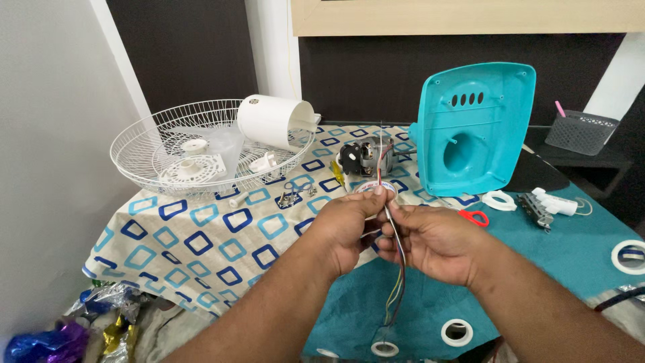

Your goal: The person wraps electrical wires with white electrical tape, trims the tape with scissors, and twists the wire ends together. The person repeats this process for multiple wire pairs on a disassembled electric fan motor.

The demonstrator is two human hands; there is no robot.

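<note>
1. Left hand [349, 225]: fingers curled, pinching the bundle of thin coloured wires [396, 269] near its upper end, above the desk's [578, 249] middle.
2. Right hand [433, 242]: fingers closed around the same wires, just beside the left hand.
3. Wires: slender and insulated; their lower ends are hard to make out.
4. Motor [363, 158]: dark metal, behind the hands.
5. Turquoise plastic housing [470, 128]: upright, moulded, with slotted holes.
6. White wire grille [201, 151]: round, on patterned cloth [201, 235].
</note>
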